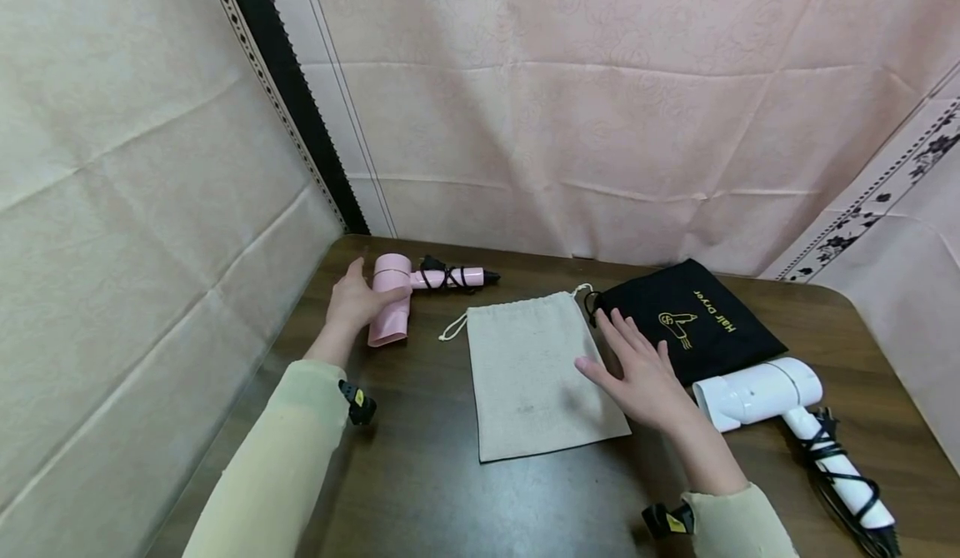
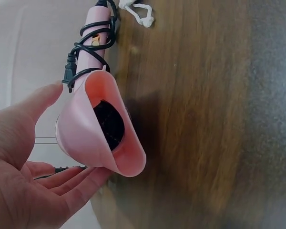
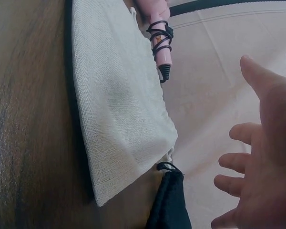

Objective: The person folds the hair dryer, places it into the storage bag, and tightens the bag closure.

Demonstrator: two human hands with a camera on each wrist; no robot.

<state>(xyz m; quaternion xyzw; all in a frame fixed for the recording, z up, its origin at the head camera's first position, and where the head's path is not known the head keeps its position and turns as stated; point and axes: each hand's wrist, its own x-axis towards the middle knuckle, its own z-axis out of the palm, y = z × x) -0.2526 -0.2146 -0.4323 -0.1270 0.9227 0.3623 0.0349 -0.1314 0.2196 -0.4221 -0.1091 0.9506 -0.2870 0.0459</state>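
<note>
A pink hair dryer [image 1: 392,296] lies on the table at the left, its black cord wound round the handle. My left hand [image 1: 358,298] is beside it, thumb and fingers spread about its barrel; in the left wrist view the fingers reach by the nozzle [image 2: 126,157]. Whether they press on it I cannot tell. My right hand [image 1: 637,371] is spread above the right edge of a cream drawstring bag [image 1: 536,375], holding nothing. A black drawstring pouch [image 1: 720,316] marked "Hair Dryer" lies just beyond that hand. To its right is a white hair dryer [image 1: 757,391].
The white dryer's handle, wrapped in black cord [image 1: 832,466], points to the table's near right. Pale cloth walls [image 1: 600,125] rise behind and at both sides of the wooden table [image 1: 420,475]. The cream bag's white cord [image 1: 452,327] sticks out toward the pink dryer.
</note>
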